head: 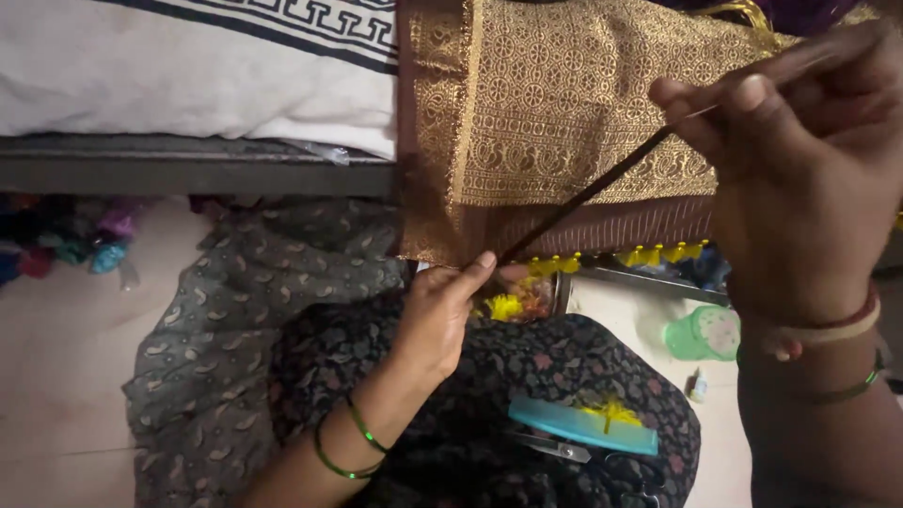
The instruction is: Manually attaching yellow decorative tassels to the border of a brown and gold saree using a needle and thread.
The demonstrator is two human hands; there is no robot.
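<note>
Both grips pinch a dark thread taut: left hand low, right hand high.

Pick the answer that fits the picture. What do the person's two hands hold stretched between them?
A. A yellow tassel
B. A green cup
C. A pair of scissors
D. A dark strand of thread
D: a dark strand of thread runs taut from the left hand, low by the gold-patterned fabric's edge, up to the fingers of the right hand.
</note>
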